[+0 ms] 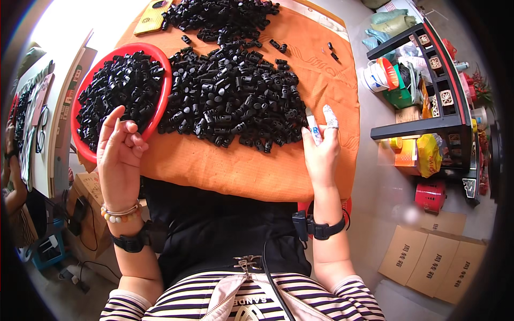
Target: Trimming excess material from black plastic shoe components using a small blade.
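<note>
A large heap of small black plastic cord locks point(230, 96) covers the middle of the orange cloth. More of them fill a red basin point(167, 80) on the left. Over that basin's near rim is my left hand point(120, 142), palm turned up, its fingers loosely curled and apart with nothing visible in them. At the heap's right edge, my right hand point(324, 152) pinches a small white piece with blue marks point(314, 131) between thumb and fingers. One of its fingertips has a white patterned wrap point(330, 115).
A second pile of black pieces point(214, 18) lies at the far side, beside a yellow phone-like case point(151, 17). A few loose pieces point(278, 46) are scattered nearby. Right of the table stand a dark wooden frame point(412, 128), a white bucket point(376, 76) and flat cardboard point(428, 262).
</note>
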Demonstrator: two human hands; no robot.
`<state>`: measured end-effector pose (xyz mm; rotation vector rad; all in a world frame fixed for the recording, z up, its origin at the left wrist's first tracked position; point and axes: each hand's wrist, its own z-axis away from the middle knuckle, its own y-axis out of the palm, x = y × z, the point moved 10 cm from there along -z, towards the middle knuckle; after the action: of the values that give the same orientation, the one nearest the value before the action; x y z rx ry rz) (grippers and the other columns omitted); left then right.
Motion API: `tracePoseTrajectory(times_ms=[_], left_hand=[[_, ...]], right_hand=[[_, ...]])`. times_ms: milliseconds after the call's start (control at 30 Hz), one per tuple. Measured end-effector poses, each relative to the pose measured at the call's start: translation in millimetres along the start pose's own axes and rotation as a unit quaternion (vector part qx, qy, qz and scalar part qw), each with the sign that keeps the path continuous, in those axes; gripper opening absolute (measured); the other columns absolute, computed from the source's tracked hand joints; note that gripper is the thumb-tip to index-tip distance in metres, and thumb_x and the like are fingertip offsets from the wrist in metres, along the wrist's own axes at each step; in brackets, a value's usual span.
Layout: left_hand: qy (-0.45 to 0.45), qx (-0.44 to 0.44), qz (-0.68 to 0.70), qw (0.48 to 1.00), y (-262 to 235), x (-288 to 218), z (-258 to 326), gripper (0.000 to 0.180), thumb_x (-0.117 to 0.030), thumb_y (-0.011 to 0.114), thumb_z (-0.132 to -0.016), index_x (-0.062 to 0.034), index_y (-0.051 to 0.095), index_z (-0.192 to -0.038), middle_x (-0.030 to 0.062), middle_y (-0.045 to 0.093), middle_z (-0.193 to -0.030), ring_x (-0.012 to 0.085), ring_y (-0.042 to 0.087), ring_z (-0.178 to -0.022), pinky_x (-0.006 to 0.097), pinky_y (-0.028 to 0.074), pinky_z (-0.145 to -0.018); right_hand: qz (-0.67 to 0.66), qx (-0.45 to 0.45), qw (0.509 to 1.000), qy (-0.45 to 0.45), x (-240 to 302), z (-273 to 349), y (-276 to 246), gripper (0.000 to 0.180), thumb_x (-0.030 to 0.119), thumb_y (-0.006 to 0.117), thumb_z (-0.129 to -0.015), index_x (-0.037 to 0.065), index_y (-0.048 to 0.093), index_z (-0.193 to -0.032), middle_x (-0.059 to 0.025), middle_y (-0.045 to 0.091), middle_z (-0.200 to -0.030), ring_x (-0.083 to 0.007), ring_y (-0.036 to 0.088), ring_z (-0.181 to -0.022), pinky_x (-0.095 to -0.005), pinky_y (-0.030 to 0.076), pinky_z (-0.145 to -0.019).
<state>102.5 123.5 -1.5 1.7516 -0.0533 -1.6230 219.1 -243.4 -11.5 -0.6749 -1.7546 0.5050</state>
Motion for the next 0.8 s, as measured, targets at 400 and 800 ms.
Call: tracePoseTrajectory(times_ms=[400, 800], left_hand=[[-0.212, 0.119, -0.080, 0.967, 73, 81, 48, 0.021, -0.013, 0.051, -0.091, -0.0045, 0.052, -0.110, 0.0015, 0.058, -0.081, 0.0061, 0.055, -0.065, 0.020, 0.048, -0.060], [-0.286, 0.233, -0.100, 0.924, 104, 114, 74, 0.021, -0.016, 0.052, -0.092, -0.0050, 0.050, -0.109, 0.0032, 0.059, -0.082, 0.0084, 0.056, -0.068, 0.021, 0.047, -0.063]], right_hand=[[0.111, -0.005, 0.994, 0.002, 5, -3, -8, 0.065, 0.002, 0.062, -0.071, 0.010, 0.038, -0.131, -0.0129, 0.059, -0.078, -0.0278, 0.060, -0.069, -0.0365, 0.049, -0.065], [-0.042, -0.014, 0.999, -0.004, 9, 7, -9, 0.064, -0.002, 0.064, -0.073, 0.005, 0.038, -0.131, -0.0080, 0.055, -0.076, -0.0179, 0.055, -0.066, -0.0304, 0.048, -0.065]])
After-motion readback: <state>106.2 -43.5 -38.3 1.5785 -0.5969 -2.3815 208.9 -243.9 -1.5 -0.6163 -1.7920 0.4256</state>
